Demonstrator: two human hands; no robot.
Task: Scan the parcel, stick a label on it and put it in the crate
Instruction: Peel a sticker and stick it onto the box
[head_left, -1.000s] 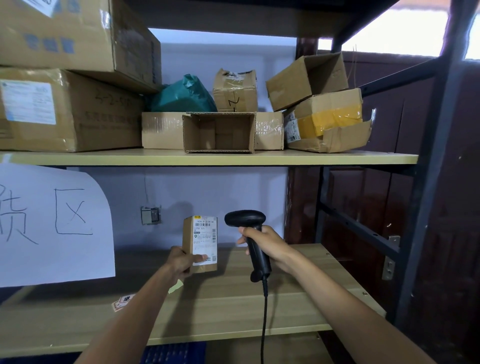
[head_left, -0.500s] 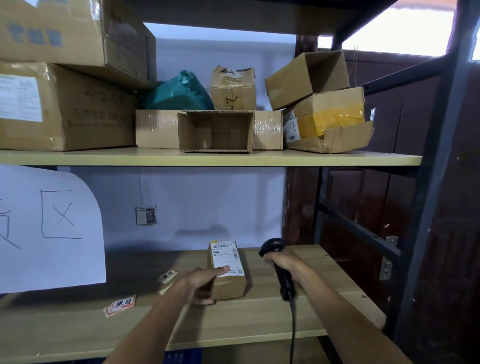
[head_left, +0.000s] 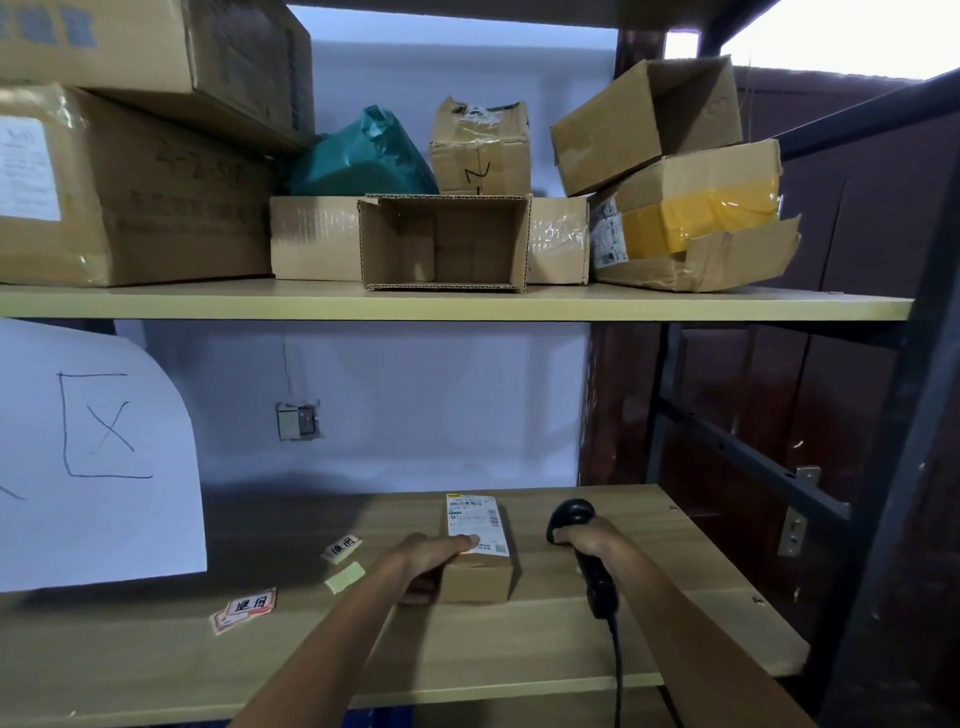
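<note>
The parcel (head_left: 478, 558), a small brown cardboard box, lay flat on the lower wooden shelf (head_left: 519, 654) with its white shipping label (head_left: 475, 522) facing up. The left hand (head_left: 431, 564) gripped it from the left side: the thumb lay across the near edge of the shipping label on top, and the other fingers (head_left: 415, 592) curled against the box's left wall, down by the shelf surface. The right hand (head_left: 589, 540) was closed around the grip of a black barcode scanner (head_left: 587, 551), well clear of the parcel to its right; the scanner's head stood just above the knuckles, pointing away toward the back wall, and the lower end of the handle stuck out below the fist, with a black cable (head_left: 616, 675) dropping from it past the shelf's front edge. To the left of the left-hand fingers, apart from them, lay a small sticker with handwritten characters (head_left: 343, 548) and, just nearer, a plain pale yellow slip (head_left: 345, 577). Farther left, close to the shelf's front, lay 2 overlapping red-bordered stickers (head_left: 244, 609). A large white sheet (head_left: 98, 457) with hand-drawn marks hung at the far left. Above both hands, the upper shelf (head_left: 467, 304) carried several cardboard boxes, 1 open toward the viewer (head_left: 447, 241), and a green plastic bag (head_left: 363, 156).
</note>
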